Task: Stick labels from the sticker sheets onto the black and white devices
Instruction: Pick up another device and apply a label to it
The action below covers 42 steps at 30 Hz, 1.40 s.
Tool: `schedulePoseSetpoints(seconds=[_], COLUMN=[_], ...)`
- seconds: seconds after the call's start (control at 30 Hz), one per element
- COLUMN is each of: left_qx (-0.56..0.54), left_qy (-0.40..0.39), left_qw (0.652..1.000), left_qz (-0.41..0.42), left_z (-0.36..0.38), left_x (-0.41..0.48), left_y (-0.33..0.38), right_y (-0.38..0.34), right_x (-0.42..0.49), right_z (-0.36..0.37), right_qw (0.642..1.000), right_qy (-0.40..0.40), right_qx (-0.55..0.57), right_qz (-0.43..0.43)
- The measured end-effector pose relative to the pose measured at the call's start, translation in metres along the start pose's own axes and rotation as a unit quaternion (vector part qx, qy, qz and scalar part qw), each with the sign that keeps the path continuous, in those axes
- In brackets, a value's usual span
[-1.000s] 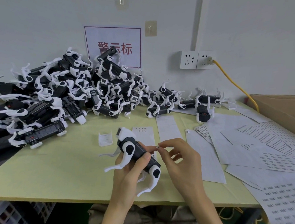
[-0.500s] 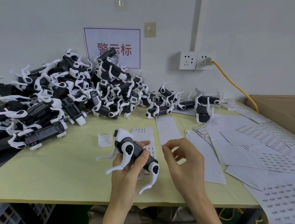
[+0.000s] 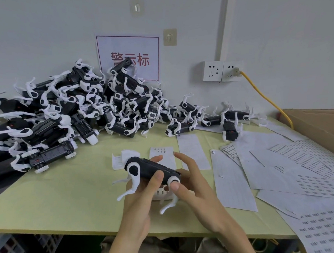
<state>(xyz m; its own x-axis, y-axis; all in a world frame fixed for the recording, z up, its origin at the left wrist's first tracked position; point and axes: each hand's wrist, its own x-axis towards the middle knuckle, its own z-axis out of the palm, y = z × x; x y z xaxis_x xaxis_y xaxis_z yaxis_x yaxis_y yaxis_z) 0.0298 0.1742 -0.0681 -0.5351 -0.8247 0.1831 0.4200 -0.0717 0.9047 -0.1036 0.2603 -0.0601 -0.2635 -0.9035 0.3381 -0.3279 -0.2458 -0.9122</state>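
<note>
Pile of black and white devices [image 3: 75,115] at back left. Sticker sheets [image 3: 279,169] spread right, beside a cardboard box [image 3: 315,125].

Device [image 3: 150,168], black body with white legs, is held above the table's near edge. Left hand [image 3: 138,200] grips its middle. Right hand [image 3: 195,184] holds the rear end, thumb on the white joint.

Pale green table [image 3: 60,198]; grey wall with sign [image 3: 128,55] and sockets [image 3: 220,70].

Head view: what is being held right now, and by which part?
The black and white device: the left hand grips its black body mid-length, and the right hand pinches its right end, thumb on the white round joint.
</note>
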Motion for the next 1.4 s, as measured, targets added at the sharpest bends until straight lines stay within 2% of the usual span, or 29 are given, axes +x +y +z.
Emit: schedulePoseSetpoints(seconds=[0.17, 0.23, 0.37, 0.47, 0.57, 0.73, 0.9, 1.03, 1.1, 1.17, 1.23, 1.3, 1.4], left_qx=[0.032, 0.03, -0.073, -0.152, -0.176, -0.059, -0.014, 0.036, 0.022, -0.032, -0.069, -0.047, 0.001], left_qy=[-0.062, -0.053, 0.022, 0.028, 0.025, -0.02, -0.143, -0.186, -0.175, -0.139, -0.101, -0.067, -0.03], left_qw=[0.997, 0.997, 0.997, 0.988, 0.98, 0.993, 0.982, 0.975, 0.977, 0.983, 0.986, 0.992, 0.997], left_qz=[0.041, 0.043, 0.007, -0.024, -0.087, -0.105, -0.121, -0.12, -0.117, -0.119, -0.111, -0.092, -0.075], left_z=[0.003, 0.005, 0.001, -0.003, -0.005, -0.005, -0.007, -0.007, -0.009, -0.011, -0.011, -0.006, 0.001], left_x=[0.001, 0.003, 0.007, 0.006, 0.006, 0.004, 0.008, 0.007, 0.007, 0.008, 0.01, 0.011, 0.009], left_y=[0.001, 0.003, 0.007, 0.01, 0.012, 0.009, 0.014, 0.015, 0.013, 0.009, 0.007, 0.006, 0.002], right_y=[0.001, 0.0, 0.0, 0.001, 0.003, -0.005, -0.017, -0.022, -0.021, -0.014, -0.009, -0.008, -0.017], right_x=[0.001, 0.002, 0.003, 0.002, 0.002, 0.012, 0.03, 0.035, 0.035, 0.032, 0.025, 0.019, 0.015], right_z=[-0.001, 0.0, -0.001, -0.007, -0.012, -0.016, -0.022, -0.027, -0.029, -0.03, -0.03, -0.029, -0.019], right_qw=[0.994, 0.988, 0.971, 0.953, 0.946, 0.952, 0.972, 0.986, 0.984, 0.957, 0.933, 0.939, 0.952], right_qy=[0.094, 0.137, 0.218, 0.263, 0.246, 0.123, 0.08, 0.06, 0.13, 0.257, 0.326, 0.296, 0.157], right_qx=[0.06, 0.074, 0.093, 0.148, 0.207, 0.242, 0.169, 0.112, 0.101, 0.117, 0.13, 0.149, 0.233], right_qz=[-0.003, -0.002, -0.013, -0.006, 0.038, 0.139, 0.145, 0.105, 0.075, 0.067, 0.08, 0.098, 0.12])
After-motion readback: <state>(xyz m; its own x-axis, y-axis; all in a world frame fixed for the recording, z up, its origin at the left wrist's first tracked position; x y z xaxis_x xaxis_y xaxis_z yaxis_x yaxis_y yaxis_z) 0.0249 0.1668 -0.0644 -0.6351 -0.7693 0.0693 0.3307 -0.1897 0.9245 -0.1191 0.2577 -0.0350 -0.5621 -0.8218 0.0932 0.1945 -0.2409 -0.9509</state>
